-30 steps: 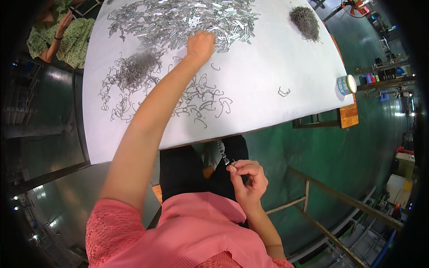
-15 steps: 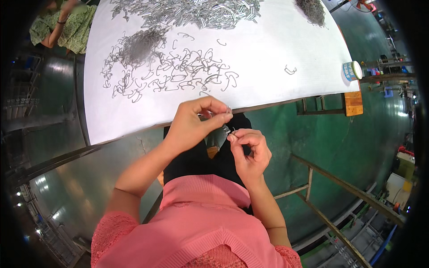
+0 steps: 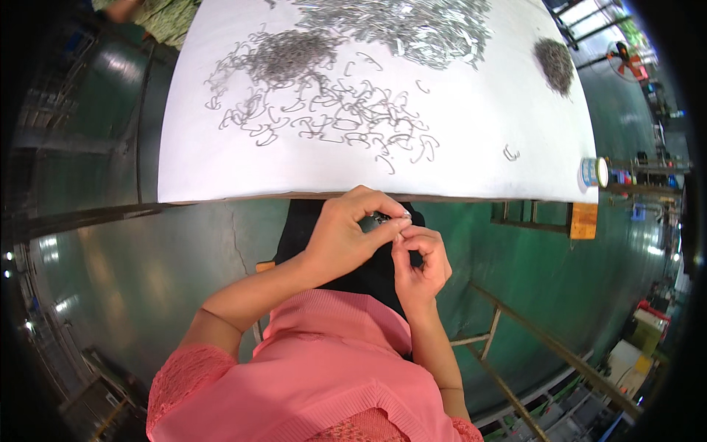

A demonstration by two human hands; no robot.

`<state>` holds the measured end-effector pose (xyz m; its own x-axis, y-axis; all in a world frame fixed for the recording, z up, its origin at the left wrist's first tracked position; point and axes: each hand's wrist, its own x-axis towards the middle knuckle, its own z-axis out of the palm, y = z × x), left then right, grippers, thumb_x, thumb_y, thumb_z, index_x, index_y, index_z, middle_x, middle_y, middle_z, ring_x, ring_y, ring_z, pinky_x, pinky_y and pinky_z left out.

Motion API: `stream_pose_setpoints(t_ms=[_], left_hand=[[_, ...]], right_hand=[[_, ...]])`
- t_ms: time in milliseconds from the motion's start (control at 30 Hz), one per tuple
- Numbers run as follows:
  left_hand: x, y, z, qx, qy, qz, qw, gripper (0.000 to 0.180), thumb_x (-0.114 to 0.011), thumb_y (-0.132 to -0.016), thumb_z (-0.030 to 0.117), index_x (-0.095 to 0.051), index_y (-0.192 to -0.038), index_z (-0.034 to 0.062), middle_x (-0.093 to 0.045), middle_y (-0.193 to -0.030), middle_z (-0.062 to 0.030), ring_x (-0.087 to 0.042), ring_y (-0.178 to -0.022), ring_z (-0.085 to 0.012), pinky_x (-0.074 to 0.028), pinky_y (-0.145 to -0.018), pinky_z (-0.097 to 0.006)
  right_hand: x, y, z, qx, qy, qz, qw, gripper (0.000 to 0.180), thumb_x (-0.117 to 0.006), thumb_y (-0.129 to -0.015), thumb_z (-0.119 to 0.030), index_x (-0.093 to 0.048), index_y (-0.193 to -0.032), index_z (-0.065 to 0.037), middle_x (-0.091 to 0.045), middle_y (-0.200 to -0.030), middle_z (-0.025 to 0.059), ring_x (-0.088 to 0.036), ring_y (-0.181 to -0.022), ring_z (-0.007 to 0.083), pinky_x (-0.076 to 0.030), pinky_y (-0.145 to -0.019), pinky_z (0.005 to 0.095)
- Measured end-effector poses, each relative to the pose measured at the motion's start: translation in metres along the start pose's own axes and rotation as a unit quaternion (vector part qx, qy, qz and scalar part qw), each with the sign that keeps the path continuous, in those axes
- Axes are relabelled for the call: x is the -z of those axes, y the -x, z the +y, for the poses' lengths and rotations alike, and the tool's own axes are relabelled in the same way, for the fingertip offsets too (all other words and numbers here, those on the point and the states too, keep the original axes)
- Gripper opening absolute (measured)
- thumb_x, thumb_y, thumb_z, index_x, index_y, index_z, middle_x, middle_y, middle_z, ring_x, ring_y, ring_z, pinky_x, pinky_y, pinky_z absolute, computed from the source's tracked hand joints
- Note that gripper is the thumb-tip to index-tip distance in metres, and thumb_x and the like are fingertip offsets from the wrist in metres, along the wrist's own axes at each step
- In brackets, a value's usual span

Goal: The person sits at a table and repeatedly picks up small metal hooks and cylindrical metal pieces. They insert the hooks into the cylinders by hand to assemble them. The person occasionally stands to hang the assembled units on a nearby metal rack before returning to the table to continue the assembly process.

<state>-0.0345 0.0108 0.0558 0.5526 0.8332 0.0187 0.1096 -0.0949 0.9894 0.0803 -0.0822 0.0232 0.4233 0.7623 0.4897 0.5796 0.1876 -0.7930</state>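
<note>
My left hand is at the table's near edge, above my lap. Its thumb and index finger pinch a small shiny metal piece, mostly covered by the fingers. Close against those fingertips is my right hand, its thumb and forefinger pressed together. Whatever lies between the right fingertips is too small and hidden to make out. Beyond the hands, loose curved wire hooks are scattered on the white tabletop, with a denser grey heap of them farther left.
A wide pile of shiny metal pieces covers the far part of the table. At the far right sits a dark wire heap. A can stands by the right edge, near a wooden stool. Another person's patterned clothing shows far left.
My hands have come closer together, their fingertips now meeting. The thin wire seen at my right fingertips is now hidden. The view has shifted, so the table's contents appear farther right.
</note>
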Motion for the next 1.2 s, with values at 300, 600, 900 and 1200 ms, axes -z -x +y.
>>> stream_pose_setpoints(t_ms=[300,600,900,1200], left_hand=[[0.018,0.009,-0.026,-0.121,-0.034,0.049,0.991,0.013,-0.075,-0.073,0.009,-0.068,-0.083,0.008,-0.064,-0.096,-0.0024,-0.057,-0.09,-0.0209,-0.047,-0.078,-0.033],[0.02,0.014,-0.038,-0.144,-0.042,0.049,0.987,0.016,-0.076,-0.072,0.005,-0.069,-0.085,0.01,-0.061,-0.097,-0.0009,-0.058,-0.092,-0.0195,-0.045,-0.081,-0.032],[0.025,0.017,-0.046,-0.129,-0.023,0.062,0.989,0.014,-0.076,-0.072,0.008,-0.07,-0.085,0.0107,-0.062,-0.095,-0.0003,-0.058,-0.091,-0.0186,-0.045,-0.08,-0.032],[0.023,0.023,-0.043,-0.134,-0.03,0.07,0.988,0.014,-0.076,-0.073,0.008,-0.07,-0.084,0.0103,-0.064,-0.093,-0.0014,-0.059,-0.087,-0.0187,-0.045,-0.078,-0.031]], right_hand=[[-0.016,-0.057,0.023,-0.099,-0.029,-0.052,0.993,0.005,-0.054,-0.091,-0.005,-0.055,-0.089,0.0,-0.058,-0.079,0.008,-0.057,-0.066,0.0146,-0.046,-0.06,0.0256],[-0.152,-0.194,0.084,0.096,0.151,-0.339,0.924,0.007,-0.065,-0.082,-0.01,-0.068,-0.088,-0.013,-0.061,-0.087,0.0028,-0.062,-0.076,0.0232,-0.049,-0.065,0.0367],[-0.185,-0.225,0.085,0.237,0.265,-0.476,0.804,0.007,-0.066,-0.081,-0.015,-0.068,-0.087,-0.018,-0.059,-0.085,-0.0011,-0.062,-0.077,0.0205,-0.051,-0.067,0.0335],[-0.177,-0.206,0.096,0.299,0.323,-0.385,0.812,0.01,-0.063,-0.077,-0.008,-0.058,-0.085,-0.01,-0.057,-0.088,0.0046,-0.062,-0.077,0.0189,-0.051,-0.065,0.0333]])
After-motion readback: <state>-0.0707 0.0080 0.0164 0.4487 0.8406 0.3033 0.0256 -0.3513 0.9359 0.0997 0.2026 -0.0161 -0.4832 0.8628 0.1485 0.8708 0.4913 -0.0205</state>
